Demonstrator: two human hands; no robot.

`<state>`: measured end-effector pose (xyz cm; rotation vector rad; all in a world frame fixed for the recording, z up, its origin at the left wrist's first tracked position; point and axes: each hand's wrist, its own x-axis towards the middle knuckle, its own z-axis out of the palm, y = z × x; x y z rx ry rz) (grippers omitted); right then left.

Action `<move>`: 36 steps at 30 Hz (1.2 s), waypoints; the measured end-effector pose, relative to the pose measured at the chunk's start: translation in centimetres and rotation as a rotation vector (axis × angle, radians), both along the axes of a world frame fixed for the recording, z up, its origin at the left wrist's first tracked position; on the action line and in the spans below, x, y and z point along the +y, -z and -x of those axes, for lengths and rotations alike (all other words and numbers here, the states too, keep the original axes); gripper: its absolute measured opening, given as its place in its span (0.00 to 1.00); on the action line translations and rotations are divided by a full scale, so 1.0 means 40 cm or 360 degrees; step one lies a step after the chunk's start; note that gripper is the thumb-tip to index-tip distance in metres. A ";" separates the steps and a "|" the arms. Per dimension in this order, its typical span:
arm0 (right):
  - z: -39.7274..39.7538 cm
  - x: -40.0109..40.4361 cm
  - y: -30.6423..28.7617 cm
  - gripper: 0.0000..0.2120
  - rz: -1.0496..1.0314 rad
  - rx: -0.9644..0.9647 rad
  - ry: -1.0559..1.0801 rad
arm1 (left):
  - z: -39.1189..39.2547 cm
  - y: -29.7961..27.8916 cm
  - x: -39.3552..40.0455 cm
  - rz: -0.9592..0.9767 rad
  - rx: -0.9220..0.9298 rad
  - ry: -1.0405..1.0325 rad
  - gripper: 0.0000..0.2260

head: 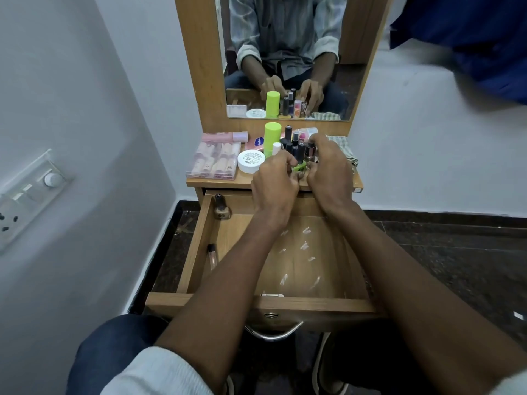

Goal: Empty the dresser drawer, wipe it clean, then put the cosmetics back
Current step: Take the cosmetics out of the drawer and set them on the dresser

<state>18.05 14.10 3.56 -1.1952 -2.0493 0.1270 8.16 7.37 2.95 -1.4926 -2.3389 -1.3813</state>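
Head camera looks forward and down, close over the open drawer [273, 252]; single view.

Wooden dresser top [199, 181] with clustered cosmetics [295, 143], white jar [251, 161], checked cloth [342, 146].

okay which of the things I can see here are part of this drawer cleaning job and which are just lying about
Job: drawer, nail polish bottle and tube inside it, cosmetics cluster, green bottle, white jar, clear case, checked cloth.

Lying about: switch panel, blue fabric.
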 end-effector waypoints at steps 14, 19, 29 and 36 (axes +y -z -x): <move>0.014 0.011 0.008 0.23 -0.0040 0.0057 0.0041 | -0.009 -0.010 0.025 0.0007 0.0127 -0.0003 0.11; 0.003 0.006 0.016 0.25 -0.0035 0.0105 -0.0009 | -0.009 -0.018 0.031 0.0046 0.0183 0.0003 0.10; -0.003 -0.045 0.024 0.19 -0.0123 0.0263 0.0023 | 0.007 -0.020 -0.022 0.0038 0.0075 0.0075 0.10; 0.120 -0.208 0.062 0.03 -0.0104 0.0153 -0.0142 | 0.120 0.010 -0.139 0.0138 -0.0079 -0.0024 0.02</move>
